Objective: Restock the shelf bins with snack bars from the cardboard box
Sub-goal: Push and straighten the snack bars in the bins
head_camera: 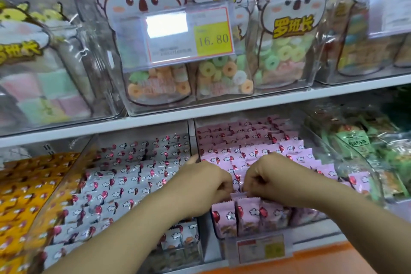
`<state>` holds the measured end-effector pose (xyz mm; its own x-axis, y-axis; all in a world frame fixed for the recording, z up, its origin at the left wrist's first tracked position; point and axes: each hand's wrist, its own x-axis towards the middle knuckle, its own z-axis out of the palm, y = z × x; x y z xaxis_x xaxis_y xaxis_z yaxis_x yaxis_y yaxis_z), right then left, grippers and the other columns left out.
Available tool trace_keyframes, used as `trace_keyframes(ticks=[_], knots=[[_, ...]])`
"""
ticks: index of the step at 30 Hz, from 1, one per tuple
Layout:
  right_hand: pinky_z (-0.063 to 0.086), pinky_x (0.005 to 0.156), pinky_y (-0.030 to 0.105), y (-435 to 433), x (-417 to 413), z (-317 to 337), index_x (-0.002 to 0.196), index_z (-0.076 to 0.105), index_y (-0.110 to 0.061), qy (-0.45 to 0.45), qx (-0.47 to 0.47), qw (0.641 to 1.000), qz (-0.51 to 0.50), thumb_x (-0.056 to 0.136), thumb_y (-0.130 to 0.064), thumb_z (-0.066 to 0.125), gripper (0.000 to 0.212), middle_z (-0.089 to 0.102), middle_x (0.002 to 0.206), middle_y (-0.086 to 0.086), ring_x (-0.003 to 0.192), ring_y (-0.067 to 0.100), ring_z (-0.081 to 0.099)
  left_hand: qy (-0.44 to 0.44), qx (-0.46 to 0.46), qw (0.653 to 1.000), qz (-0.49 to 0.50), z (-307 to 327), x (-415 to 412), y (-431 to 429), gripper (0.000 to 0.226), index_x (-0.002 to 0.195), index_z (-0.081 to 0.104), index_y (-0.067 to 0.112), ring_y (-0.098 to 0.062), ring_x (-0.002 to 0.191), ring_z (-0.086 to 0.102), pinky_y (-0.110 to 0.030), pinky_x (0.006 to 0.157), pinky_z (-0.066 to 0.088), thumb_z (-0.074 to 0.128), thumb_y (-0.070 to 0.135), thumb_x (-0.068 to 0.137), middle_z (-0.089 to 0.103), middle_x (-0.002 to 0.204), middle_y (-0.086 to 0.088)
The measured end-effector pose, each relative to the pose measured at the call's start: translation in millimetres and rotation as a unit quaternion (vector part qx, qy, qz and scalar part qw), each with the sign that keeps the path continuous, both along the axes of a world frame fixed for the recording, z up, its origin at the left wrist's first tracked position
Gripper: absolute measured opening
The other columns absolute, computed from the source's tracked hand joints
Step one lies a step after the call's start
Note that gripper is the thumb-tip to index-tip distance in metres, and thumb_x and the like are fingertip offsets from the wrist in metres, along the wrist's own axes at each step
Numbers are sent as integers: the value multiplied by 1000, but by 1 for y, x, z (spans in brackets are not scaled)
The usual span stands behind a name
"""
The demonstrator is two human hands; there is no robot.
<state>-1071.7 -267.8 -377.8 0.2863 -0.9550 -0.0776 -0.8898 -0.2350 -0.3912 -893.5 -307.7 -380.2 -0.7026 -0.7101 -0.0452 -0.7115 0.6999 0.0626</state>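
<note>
At bin (329, 147) front edge | left hand (206, 184), right hand (269, 181) pinch pink bars (246, 213)

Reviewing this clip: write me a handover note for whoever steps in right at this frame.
Left hand: fingers curled, pinching pink snack bars near the bin front.
Right hand: the same, pinching the top edges of the bars beside them.
Things: the pink bars stand in rows in the clear bin on the lower shelf. White snack bars fill the bin to its left. The cardboard box is out of view.
Done: the pink bin looks nearly full, its rows mostly neat.
Left: seat the pinched bars and straighten the front row. Whether more stock remains cannot be told.
</note>
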Motion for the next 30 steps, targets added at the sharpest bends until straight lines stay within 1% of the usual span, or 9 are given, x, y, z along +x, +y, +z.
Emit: trace_keyframes(ticks=[3,7,12,17,19,21,23,27,30], knots=[[47,75,15,10,-2,0,88,74,-22,-16,-15,1000,-2,88,-17,60,15,73,91,-8,83,2,63,42,40,998,-10,-2,7,5,16,81,48,32,-1,68,47,-31,118,4,52,32,97,50,69,15],[42,63,7,14,-5,2,90,75,-25,-34,-17,999,-15,88,-20,62,14,65,74,-18,68,-5,58,89,61,994,-19,-4,10,10,15,83,44,33,-1,81,46,-32,119,-5,49,32,97,46,75,17],[49,74,16,15,-5,4,94,75,-23,-10,-3,1000,-4,91,-23,59,16,71,87,-8,76,2,62,102,104,989,-27,-1,13,5,8,89,59,36,0,86,57,-31,119,-5,55,33,94,63,89,15],[45,92,30,34,-7,13,113,65,-26,-5,-105,994,-12,97,-42,38,36,67,109,-13,101,6,56,224,184,957,31,18,18,15,27,110,67,33,0,95,60,-32,96,46,44,38,97,67,101,16],[43,95,25,55,0,6,120,58,-32,21,-152,988,11,95,-50,28,44,62,113,-17,104,4,53,217,177,960,24,17,18,33,34,124,56,40,9,108,50,-30,108,35,35,42,98,60,116,22],[41,95,24,70,6,-13,121,56,-28,62,-192,979,13,94,-52,26,47,65,111,-13,102,6,60,123,121,985,9,5,15,51,45,143,30,43,18,126,24,-30,120,2,24,46,99,39,140,28],[36,98,32,73,6,-34,118,56,-19,116,-227,967,9,92,-47,36,43,69,107,-5,102,13,65,29,7,1000,4,-16,10,62,53,150,16,35,6,139,16,-39,118,-10,17,48,99,27,151,21],[48,94,39,53,4,-45,103,67,-18,166,-250,953,35,57,-35,86,53,72,95,-4,92,16,69,-8,-136,991,16,-33,11,54,47,121,64,22,-16,112,61,-55,105,34,50,48,84,67,111,6],[55,76,40,43,5,-34,89,73,-24,162,-244,955,44,42,-39,92,53,67,82,-7,73,16,67,-32,-123,992,26,-26,7,45,48,121,62,27,-21,115,56,-60,103,26,64,51,79,58,113,2]])
